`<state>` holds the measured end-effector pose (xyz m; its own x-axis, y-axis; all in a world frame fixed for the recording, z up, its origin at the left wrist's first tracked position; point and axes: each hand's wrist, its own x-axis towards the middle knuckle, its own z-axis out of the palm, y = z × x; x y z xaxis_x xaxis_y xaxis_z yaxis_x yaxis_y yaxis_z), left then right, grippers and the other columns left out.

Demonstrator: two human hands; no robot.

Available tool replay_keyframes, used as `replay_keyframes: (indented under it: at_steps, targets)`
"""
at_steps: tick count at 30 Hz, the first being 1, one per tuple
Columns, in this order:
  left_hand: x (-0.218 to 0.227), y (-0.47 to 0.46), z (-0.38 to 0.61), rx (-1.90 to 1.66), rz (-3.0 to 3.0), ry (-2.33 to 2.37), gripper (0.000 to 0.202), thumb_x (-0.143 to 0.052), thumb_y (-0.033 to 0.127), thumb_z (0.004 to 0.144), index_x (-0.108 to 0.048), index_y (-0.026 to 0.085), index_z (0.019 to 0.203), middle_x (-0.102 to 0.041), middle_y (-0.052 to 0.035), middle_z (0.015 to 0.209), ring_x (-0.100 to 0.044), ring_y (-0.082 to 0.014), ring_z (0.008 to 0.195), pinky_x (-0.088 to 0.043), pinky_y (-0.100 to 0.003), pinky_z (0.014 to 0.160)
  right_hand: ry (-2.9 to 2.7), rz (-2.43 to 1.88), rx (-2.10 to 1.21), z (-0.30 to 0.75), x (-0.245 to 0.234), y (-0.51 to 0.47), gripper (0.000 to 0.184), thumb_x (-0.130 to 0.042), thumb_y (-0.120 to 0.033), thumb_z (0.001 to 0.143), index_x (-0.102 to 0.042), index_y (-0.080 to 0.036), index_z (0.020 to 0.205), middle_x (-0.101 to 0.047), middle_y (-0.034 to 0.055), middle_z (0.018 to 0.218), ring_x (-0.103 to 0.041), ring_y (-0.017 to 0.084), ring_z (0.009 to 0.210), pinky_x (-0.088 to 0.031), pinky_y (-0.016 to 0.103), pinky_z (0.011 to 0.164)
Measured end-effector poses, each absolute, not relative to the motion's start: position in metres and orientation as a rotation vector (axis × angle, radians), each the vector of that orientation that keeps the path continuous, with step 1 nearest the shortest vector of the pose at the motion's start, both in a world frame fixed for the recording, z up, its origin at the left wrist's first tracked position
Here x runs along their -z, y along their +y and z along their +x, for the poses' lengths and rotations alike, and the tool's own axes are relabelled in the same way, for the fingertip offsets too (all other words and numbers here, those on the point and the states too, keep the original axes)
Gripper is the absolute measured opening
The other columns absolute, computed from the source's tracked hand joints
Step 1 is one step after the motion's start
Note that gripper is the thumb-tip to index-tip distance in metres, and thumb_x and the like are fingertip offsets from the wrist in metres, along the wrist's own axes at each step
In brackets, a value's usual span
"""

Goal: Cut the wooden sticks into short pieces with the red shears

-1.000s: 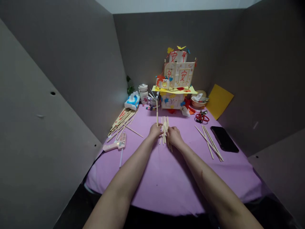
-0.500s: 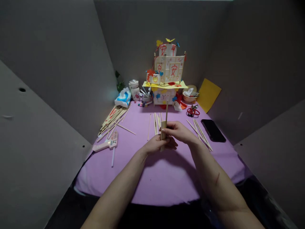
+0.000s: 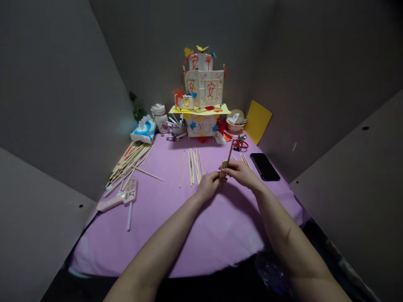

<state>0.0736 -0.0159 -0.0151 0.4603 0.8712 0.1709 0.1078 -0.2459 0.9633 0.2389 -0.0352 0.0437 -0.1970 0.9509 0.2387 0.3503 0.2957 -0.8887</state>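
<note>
At the left, a pile of sticks [image 3: 134, 159] lies behind a glue gun [image 3: 126, 196] on the counter [image 3: 163, 230]. Loose sticks [image 3: 194, 167] lie mid-counter, just left of the bundle. The left hand [image 3: 208, 186] grasps the lower part of the bundle [image 3: 223, 165], which stands between both hands, leaning slightly right. The right hand [image 3: 243, 173] grips its right side, where one stick [image 3: 231, 152] rises above the others. Farther right lies a phone [image 3: 265, 167].
</note>
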Motion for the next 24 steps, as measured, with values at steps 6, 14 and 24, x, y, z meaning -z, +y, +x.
replay_keyframes:
  at_steps: [6,14,24]
  targets:
    - [0.011,-0.015,0.068,-0.886,1.775,0.798,0.022,-0.057,0.025,0.083,-0.073,0.017,0.095,-0.074,-0.0048,0.093,-0.066,-0.0178,0.085,-0.048,-0.029,0.079,-1.685,-1.116,-1.129,0.238,-0.044,-0.035,0.014,-0.061,-0.026,0.078,-0.070,-0.017,0.082,-0.067,0.0019,0.075,-0.061,0.016,0.070,-0.049,0.030,0.069]
    - [0.017,-0.012,0.068,-0.807,1.741,0.831,0.023,-0.058,0.026,0.080,-0.073,0.014,0.094,-0.074,-0.0078,0.095,-0.067,-0.0211,0.088,-0.050,-0.033,0.082,-1.728,-1.123,-0.916,0.238,-0.058,-0.035,0.016,-0.066,-0.027,0.077,-0.073,-0.019,0.088,-0.069,0.0072,0.105,-0.064,0.019,0.093,-0.049,0.032,0.082]
    - [0.004,-0.011,0.070,-0.787,1.692,0.804,0.021,-0.060,0.025,0.076,-0.071,0.013,0.090,-0.071,-0.0059,0.086,-0.062,-0.0178,0.079,-0.047,-0.029,0.075,-1.800,-1.159,-0.846,0.232,-0.066,-0.035,0.016,-0.062,-0.030,0.080,-0.070,-0.018,0.075,-0.067,0.0048,0.081,-0.062,0.017,0.076,-0.048,0.030,0.072]
